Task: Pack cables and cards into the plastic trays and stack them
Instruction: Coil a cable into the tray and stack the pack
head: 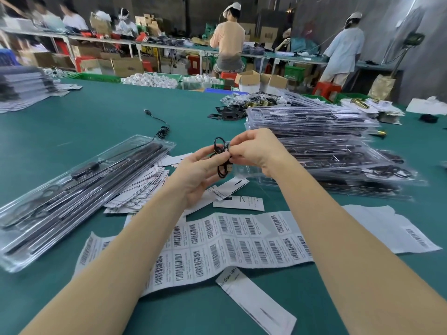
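Barcode labels [217, 240] lie nearest; above them left hand [200, 172] and right hand [251, 151] pinch a coiled cable [221, 153], likely light and floppy, best held across its loops.

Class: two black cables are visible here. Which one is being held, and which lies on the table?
The coiled black cable is pinched between both hands; the other cable lies loose on the green table beyond the left tray.
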